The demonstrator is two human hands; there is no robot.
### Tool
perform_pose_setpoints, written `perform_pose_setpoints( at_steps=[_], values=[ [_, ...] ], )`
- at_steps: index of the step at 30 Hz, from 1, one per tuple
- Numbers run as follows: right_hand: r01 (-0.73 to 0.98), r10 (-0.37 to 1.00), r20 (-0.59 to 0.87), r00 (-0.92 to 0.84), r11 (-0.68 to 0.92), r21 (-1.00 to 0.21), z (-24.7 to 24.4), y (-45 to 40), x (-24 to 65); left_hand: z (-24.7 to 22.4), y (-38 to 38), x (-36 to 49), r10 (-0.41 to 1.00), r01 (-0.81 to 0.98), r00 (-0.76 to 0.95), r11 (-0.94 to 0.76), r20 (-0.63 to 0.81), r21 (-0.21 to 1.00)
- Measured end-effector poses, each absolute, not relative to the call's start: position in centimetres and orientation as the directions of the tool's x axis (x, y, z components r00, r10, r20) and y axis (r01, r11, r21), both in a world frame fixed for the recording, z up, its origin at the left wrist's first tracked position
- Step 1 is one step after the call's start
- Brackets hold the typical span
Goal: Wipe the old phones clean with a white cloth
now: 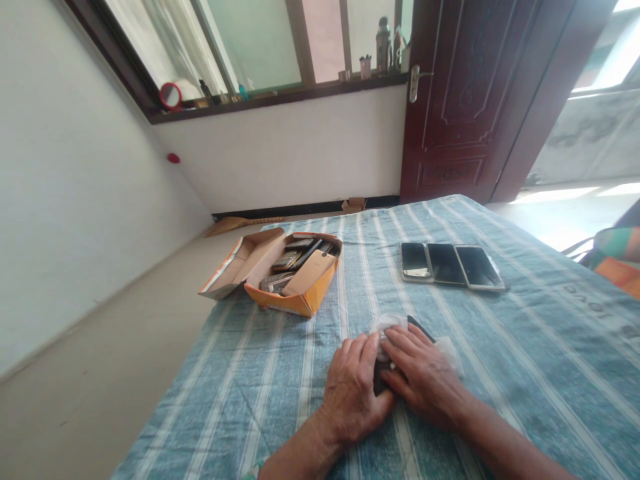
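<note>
A dark phone (381,383) lies low over the striped cloth, mostly covered by my hands. My left hand (353,387) grips it along its left side, thumb at the near end. Under the fingers of my right hand (425,377) a crumpled white tissue (389,324) is pressed against the phone, and part of it sticks out to the right. Beyond my right hand, a row of three phones lies face up: a left phone (415,257), a middle phone (445,263) and a white-edged phone (477,267).
An open orange box (285,304) full of phones, a gold one (311,272) on top, stands at the left edge of the striped cloth (240,407). Behind are a white wall, a window sill with small items and a dark red door (455,100). Colourful fabric (620,257) shows at right.
</note>
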State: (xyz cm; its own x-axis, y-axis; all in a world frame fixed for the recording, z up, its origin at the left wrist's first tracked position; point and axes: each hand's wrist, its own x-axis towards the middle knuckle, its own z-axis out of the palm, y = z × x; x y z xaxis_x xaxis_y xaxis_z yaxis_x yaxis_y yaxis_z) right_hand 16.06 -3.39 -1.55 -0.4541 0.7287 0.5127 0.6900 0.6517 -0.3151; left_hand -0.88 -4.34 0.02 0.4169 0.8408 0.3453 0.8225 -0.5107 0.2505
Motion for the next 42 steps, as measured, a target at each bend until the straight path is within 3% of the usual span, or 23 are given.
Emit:
perform_pose_setpoints(
  at_steps=[10,23,31,36,42],
  values=[
    [0.800,0.781,0.486,-0.392,0.550,-0.239,-2.8,-2.1,17.5,0.6,-4.3,-0.8,0.849,0.823,0.426,-0.507,0.313,0.255],
    [0.798,0.830,0.513,-0.220,0.455,-0.394,-4.0,-0.8,20.1,0.6,-4.3,-0.9,0.842,0.815,0.438,-0.519,0.314,0.257],
    [0.895,0.844,0.520,-0.134,0.329,-0.302,-3.9,0.3,22.1,1.3,-4.6,-0.8,0.854,0.829,0.434,-0.503,0.288,0.243],
    [0.914,0.896,0.409,-0.173,0.301,-0.272,-2.8,0.4,23.0,1.4,-4.5,-0.9,0.880,0.882,0.366,-0.432,0.302,0.189],
    [0.812,0.931,0.058,-0.361,0.345,-0.471,0.2,-0.3,24.8,1.4,-4.0,-1.2,0.895,0.927,0.293,-0.352,0.336,0.131]
  ],
)
